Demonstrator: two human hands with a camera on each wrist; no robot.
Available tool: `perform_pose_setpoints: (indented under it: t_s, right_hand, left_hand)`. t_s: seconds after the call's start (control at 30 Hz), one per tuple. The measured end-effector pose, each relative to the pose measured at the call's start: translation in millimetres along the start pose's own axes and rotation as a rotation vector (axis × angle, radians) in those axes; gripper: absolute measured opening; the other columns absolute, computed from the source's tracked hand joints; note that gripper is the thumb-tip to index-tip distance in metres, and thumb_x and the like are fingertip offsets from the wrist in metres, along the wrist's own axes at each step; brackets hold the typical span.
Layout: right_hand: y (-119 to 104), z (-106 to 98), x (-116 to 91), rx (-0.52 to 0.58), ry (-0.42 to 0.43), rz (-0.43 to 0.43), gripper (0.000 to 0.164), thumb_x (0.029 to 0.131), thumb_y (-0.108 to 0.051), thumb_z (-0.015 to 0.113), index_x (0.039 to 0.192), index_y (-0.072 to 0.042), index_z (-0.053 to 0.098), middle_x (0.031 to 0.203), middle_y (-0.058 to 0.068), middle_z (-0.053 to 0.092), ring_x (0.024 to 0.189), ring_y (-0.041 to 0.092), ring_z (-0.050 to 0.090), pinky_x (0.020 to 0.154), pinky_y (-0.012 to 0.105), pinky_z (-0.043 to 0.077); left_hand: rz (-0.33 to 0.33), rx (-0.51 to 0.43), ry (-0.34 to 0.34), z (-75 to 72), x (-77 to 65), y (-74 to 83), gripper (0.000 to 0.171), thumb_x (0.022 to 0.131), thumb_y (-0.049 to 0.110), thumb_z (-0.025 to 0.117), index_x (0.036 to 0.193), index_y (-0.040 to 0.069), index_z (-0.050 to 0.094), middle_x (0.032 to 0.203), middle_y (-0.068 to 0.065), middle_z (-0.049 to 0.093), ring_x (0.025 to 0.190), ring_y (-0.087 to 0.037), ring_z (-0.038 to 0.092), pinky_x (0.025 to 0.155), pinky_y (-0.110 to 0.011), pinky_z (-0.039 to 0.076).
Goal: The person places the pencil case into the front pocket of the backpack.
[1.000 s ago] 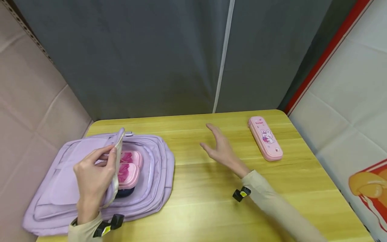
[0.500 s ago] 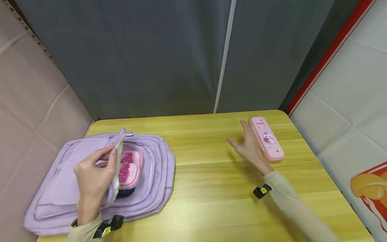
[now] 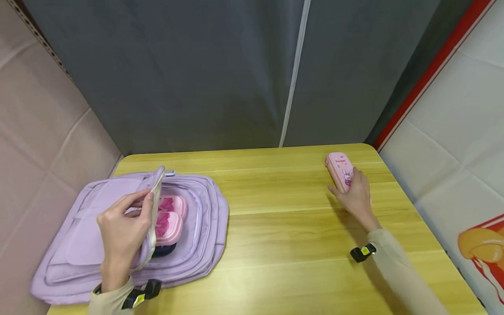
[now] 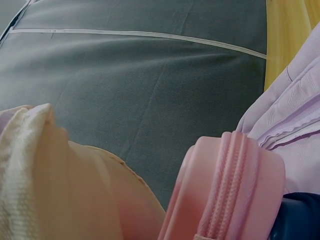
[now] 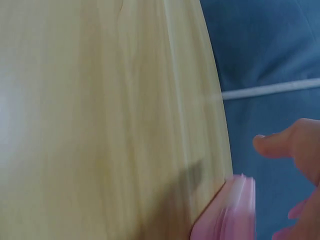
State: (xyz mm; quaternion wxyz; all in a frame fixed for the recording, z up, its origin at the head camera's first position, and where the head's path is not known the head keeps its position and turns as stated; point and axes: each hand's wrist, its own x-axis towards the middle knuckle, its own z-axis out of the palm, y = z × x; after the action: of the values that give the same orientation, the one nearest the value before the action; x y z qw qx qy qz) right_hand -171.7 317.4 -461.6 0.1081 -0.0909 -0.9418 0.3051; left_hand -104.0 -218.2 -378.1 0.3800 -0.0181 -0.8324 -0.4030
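A lilac backpack lies flat at the left of the table, its front flap lifted. My left hand pinches the flap's edge between thumb and fingers. In the opening sit pink zipped cases with darker pink decoration, over a dark blue thing. The left wrist view has a pink case close up, beside the flap's cream lining. At the right, a pink pencil case with a rabbit print lies under my right hand. In the right wrist view, its thumb stands apart from the case.
The yellow wood-grain table stretches between the backpack and the pencil case. A grey curtain hangs behind the far edge. Pale padded walls stand at both sides.
My right hand has moved right across the table, from beside the pencil case to over it. The left hand keeps its pinch on the flap, and the backpack stays put.
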Motion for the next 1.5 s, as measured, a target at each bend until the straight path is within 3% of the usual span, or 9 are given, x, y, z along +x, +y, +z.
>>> perform_pose_setpoints:
  t_s: [0.13, 0.33, 0.53, 0.7, 0.83, 0.93, 1.13, 1.5]
  right_hand:
    - [12.6, -3.6, -3.1, -0.037, -0.019, 0.076, 0.109, 0.084, -0.028, 0.081, 0.156, 0.013, 0.01, 0.152, 0.044, 0.026, 0.139, 0.058, 0.027, 0.118, 0.069, 0.024]
    - [31.0, 2.9, -12.3, -0.089, -0.062, 0.226, 0.111, 0.085, -0.038, 0.078, 0.156, 0.011, 0.007, 0.141, 0.047, 0.03, 0.124, 0.059, 0.033, 0.102, 0.067, 0.036]
    - [41.2, 4.2, -20.3, -0.044, -0.013, 0.289, 0.104, 0.084, -0.038, 0.079, 0.149, 0.016, 0.019, 0.133, 0.045, 0.034, 0.117, 0.055, 0.036, 0.095, 0.063, 0.039]
    - [42.9, 2.3, -25.0, 0.02, 0.061, 0.32, 0.098, 0.084, -0.038, 0.079, 0.148, 0.016, 0.027, 0.135, 0.038, 0.039, 0.119, 0.047, 0.039, 0.099, 0.058, 0.04]
    - [41.5, 0.2, -25.0, 0.068, 0.168, 0.308, 0.091, 0.082, -0.034, 0.081, 0.146, 0.013, 0.036, 0.135, 0.034, 0.046, 0.12, 0.045, 0.045, 0.102, 0.057, 0.04]
    - [36.1, 0.0, -24.9, 0.095, 0.199, 0.293, 0.089, 0.083, -0.034, 0.081, 0.147, 0.01, 0.037, 0.138, 0.032, 0.048, 0.123, 0.044, 0.046, 0.105, 0.057, 0.04]
    - [15.2, 0.0, -27.0, 0.138, 0.177, 0.263, 0.088, 0.086, -0.038, 0.078, 0.151, 0.003, 0.035, 0.143, 0.028, 0.047, 0.128, 0.042, 0.045, 0.112, 0.058, 0.038]
    - [-23.7, 7.1, -28.1, 0.16, 0.173, 0.031, 0.08, 0.081, -0.029, 0.084, 0.142, 0.005, 0.046, 0.132, 0.027, 0.055, 0.12, 0.042, 0.052, 0.106, 0.054, 0.041]
  left_hand:
    - [-0.001, -0.003, 0.003, -0.4, -0.2, -0.3, 0.013, 0.084, 0.001, 0.077, 0.097, -0.001, 0.08, 0.088, -0.021, 0.077, 0.073, 0.025, 0.056, 0.065, 0.005, 0.047]
    - [0.007, -0.015, 0.004, -0.3, -1.1, -0.5, 0.013, 0.084, 0.001, 0.077, 0.097, -0.001, 0.08, 0.088, -0.021, 0.077, 0.073, 0.024, 0.057, 0.065, 0.004, 0.047]
    - [0.009, -0.022, 0.003, 2.4, -1.6, 0.5, 0.013, 0.084, 0.001, 0.077, 0.097, -0.001, 0.08, 0.087, -0.021, 0.077, 0.073, 0.024, 0.057, 0.065, 0.003, 0.048]
    - [0.01, -0.019, 0.0, 3.2, -0.5, 1.8, 0.013, 0.085, 0.002, 0.076, 0.097, -0.001, 0.08, 0.087, -0.02, 0.077, 0.073, 0.024, 0.057, 0.065, 0.004, 0.048]
    - [0.005, -0.016, -0.006, 3.4, 0.1, 2.5, 0.013, 0.086, 0.003, 0.076, 0.097, -0.001, 0.08, 0.087, -0.02, 0.077, 0.073, 0.024, 0.057, 0.065, 0.003, 0.048]
    - [0.004, -0.015, -0.005, 3.1, 0.2, 2.5, 0.012, 0.086, 0.003, 0.076, 0.097, 0.0, 0.08, 0.087, -0.02, 0.077, 0.072, 0.024, 0.057, 0.065, 0.003, 0.048]
    - [0.008, -0.011, -0.003, 1.9, 0.4, 2.1, 0.012, 0.086, 0.003, 0.076, 0.097, 0.0, 0.08, 0.087, -0.02, 0.077, 0.072, 0.024, 0.057, 0.065, 0.004, 0.048]
    - [0.008, -0.007, 0.002, -0.4, -1.1, 2.1, 0.012, 0.086, 0.003, 0.075, 0.096, 0.0, 0.08, 0.085, -0.02, 0.077, 0.072, 0.024, 0.057, 0.065, 0.003, 0.048]
